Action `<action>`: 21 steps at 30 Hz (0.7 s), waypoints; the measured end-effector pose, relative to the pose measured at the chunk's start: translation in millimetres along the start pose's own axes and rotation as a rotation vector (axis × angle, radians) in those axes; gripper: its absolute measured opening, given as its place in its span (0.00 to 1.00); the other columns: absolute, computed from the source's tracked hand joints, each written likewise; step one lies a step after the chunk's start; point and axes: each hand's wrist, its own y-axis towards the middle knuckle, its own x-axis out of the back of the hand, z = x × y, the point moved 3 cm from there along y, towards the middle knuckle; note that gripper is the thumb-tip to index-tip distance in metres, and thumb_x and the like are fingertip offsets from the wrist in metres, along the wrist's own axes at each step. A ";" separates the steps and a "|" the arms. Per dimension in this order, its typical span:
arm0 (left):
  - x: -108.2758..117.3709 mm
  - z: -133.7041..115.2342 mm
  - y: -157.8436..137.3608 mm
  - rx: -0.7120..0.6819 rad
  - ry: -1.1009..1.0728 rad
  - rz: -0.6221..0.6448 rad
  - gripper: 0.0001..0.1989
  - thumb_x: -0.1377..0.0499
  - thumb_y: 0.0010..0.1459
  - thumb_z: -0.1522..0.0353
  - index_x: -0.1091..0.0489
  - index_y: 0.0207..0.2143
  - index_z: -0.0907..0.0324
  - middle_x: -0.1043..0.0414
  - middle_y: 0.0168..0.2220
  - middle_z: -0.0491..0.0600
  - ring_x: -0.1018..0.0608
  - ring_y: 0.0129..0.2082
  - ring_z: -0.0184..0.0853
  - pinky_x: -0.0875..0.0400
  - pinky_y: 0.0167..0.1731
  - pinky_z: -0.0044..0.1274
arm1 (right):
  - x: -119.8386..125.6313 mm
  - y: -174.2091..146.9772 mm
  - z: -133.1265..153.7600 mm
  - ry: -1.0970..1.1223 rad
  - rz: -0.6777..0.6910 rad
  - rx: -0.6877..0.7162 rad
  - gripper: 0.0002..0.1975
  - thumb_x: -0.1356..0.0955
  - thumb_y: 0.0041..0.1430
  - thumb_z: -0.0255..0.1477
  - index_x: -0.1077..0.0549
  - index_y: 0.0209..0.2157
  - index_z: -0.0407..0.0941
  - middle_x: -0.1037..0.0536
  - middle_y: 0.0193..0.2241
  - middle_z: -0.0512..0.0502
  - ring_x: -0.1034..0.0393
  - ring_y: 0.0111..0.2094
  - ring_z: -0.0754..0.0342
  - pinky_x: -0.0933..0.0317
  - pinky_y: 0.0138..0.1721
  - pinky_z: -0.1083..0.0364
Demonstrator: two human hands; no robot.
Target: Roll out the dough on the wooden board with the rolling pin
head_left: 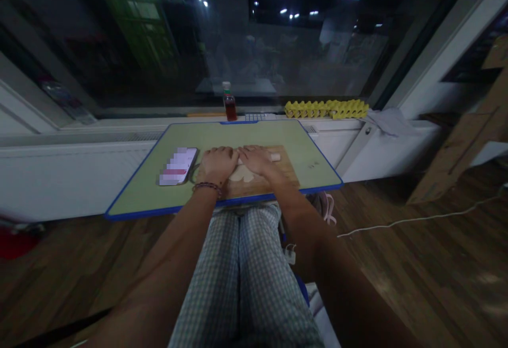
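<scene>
A wooden board [288,171] lies on a green table with a blue rim [166,210] in front of me. My left hand [217,163] and my right hand [256,158] rest side by side on the board, palms down over a pale roll of dough whose end [275,156] sticks out to the right. A flat pale dough piece [243,175] lies just below my hands. Whether the fingers grip the roll or only press on it is hidden.
A phone [178,166] lies left of the board. A bottle with dark red liquid [229,102] and a yellow egg tray [326,109] stand on the white sill behind. A white cable [413,220] runs over the wooden floor at right. Cardboard [456,147] leans at far right.
</scene>
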 end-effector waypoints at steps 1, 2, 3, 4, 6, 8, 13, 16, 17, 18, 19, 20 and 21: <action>0.7 -0.9 -3.6 -0.011 0.019 -0.030 0.26 0.60 0.66 0.61 0.27 0.46 0.64 0.25 0.49 0.61 0.26 0.50 0.47 0.39 0.50 0.36 | 0.0 -1.9 -2.5 0.010 0.030 0.056 0.23 0.47 0.71 0.34 0.33 0.59 0.42 0.33 0.62 0.43 0.42 0.62 0.51 0.52 0.63 0.50; 0.8 -1.3 -7.0 -0.025 0.035 -0.057 0.26 0.60 0.66 0.61 0.26 0.46 0.63 0.24 0.49 0.60 0.26 0.49 0.46 0.39 0.50 0.36 | 0.1 -4.2 -6.3 0.029 0.057 0.122 0.23 0.46 0.71 0.34 0.34 0.61 0.43 0.36 0.63 0.44 0.44 0.63 0.53 0.54 0.64 0.52; 0.3 -1.3 -10.1 -0.038 0.037 -0.074 0.26 0.60 0.66 0.60 0.26 0.47 0.63 0.24 0.49 0.59 0.25 0.49 0.45 0.39 0.50 0.35 | 0.0 -7.2 -12.1 0.051 0.091 0.172 0.24 0.46 0.71 0.34 0.35 0.61 0.43 0.38 0.64 0.45 0.46 0.64 0.54 0.56 0.65 0.54; -0.5 -1.0 -13.0 -0.046 0.033 -0.084 0.26 0.60 0.66 0.60 0.27 0.47 0.62 0.24 0.49 0.58 0.25 0.49 0.44 0.39 0.51 0.34 | 0.5 -11.0 -19.8 0.073 0.101 0.197 0.24 0.46 0.71 0.35 0.36 0.62 0.43 0.38 0.65 0.46 0.48 0.65 0.55 0.57 0.65 0.54; -2.0 -0.3 -18.0 -0.039 0.014 -0.093 0.26 0.61 0.67 0.60 0.27 0.48 0.61 0.23 0.48 0.58 0.25 0.49 0.44 0.39 0.51 0.33 | 1.8 -21.2 -38.7 0.085 0.091 0.177 0.25 0.47 0.71 0.37 0.38 0.63 0.45 0.39 0.65 0.48 0.50 0.66 0.53 0.60 0.66 0.51; -2.8 -0.2 -22.1 -0.015 -0.004 -0.088 0.27 0.62 0.67 0.59 0.27 0.47 0.62 0.23 0.47 0.58 0.24 0.48 0.44 0.38 0.50 0.33 | 3.3 -33.4 -56.4 0.070 0.044 0.094 0.25 0.48 0.71 0.38 0.40 0.65 0.46 0.42 0.66 0.48 0.52 0.67 0.50 0.63 0.67 0.47; 0.3 -3.7 -27.3 0.004 -0.024 -0.101 0.28 0.62 0.67 0.58 0.27 0.47 0.65 0.23 0.45 0.61 0.23 0.46 0.47 0.35 0.46 0.34 | 4.2 -50.7 -64.2 0.019 -0.045 -0.075 0.26 0.49 0.71 0.36 0.43 0.66 0.45 0.42 0.66 0.46 0.56 0.68 0.45 0.70 0.66 0.38; 1.9 -4.3 -27.3 0.010 -0.018 -0.083 0.28 0.62 0.67 0.60 0.27 0.46 0.65 0.23 0.46 0.61 0.23 0.47 0.46 0.35 0.47 0.34 | 5.7 -45.3 -50.1 -0.037 -0.050 -0.165 0.27 0.50 0.71 0.36 0.37 0.62 0.39 0.37 0.63 0.39 0.53 0.67 0.43 0.72 0.66 0.37; 2.2 -4.1 -27.2 0.015 -0.015 -0.078 0.27 0.61 0.67 0.60 0.27 0.46 0.65 0.23 0.46 0.60 0.23 0.47 0.46 0.35 0.47 0.34 | 6.4 -42.3 -44.5 -0.064 -0.047 -0.200 0.28 0.50 0.70 0.36 0.34 0.60 0.38 0.34 0.62 0.36 0.51 0.66 0.42 0.72 0.66 0.37; 2.4 -3.9 -27.1 0.018 -0.011 -0.077 0.27 0.61 0.67 0.60 0.27 0.46 0.64 0.23 0.46 0.60 0.24 0.48 0.45 0.35 0.48 0.34 | 7.1 -39.4 -39.1 -0.092 -0.045 -0.242 0.28 0.49 0.70 0.35 0.31 0.57 0.36 0.32 0.60 0.34 0.50 0.66 0.42 0.72 0.65 0.37; 2.5 -3.7 -27.2 0.021 -0.011 -0.076 0.26 0.60 0.67 0.60 0.26 0.46 0.64 0.23 0.47 0.59 0.24 0.48 0.45 0.35 0.49 0.33 | 7.7 -36.6 -33.6 -0.132 -0.048 -0.277 0.27 0.48 0.69 0.34 0.28 0.54 0.35 0.30 0.58 0.32 0.48 0.65 0.41 0.72 0.65 0.37; 2.5 -3.6 -27.4 0.021 -0.018 -0.083 0.26 0.60 0.66 0.60 0.26 0.46 0.63 0.23 0.47 0.59 0.24 0.48 0.44 0.35 0.49 0.33 | 7.9 -34.2 -28.5 -0.174 -0.052 -0.306 0.26 0.48 0.68 0.32 0.26 0.52 0.34 0.28 0.56 0.30 0.47 0.65 0.41 0.72 0.65 0.37; 2.2 -3.4 -27.7 0.024 -0.027 -0.089 0.25 0.59 0.66 0.60 0.26 0.45 0.63 0.23 0.47 0.59 0.24 0.48 0.44 0.36 0.49 0.33 | 7.7 -32.2 -23.9 -0.204 -0.054 -0.335 0.25 0.47 0.67 0.31 0.26 0.51 0.34 0.28 0.55 0.29 0.46 0.64 0.40 0.72 0.64 0.37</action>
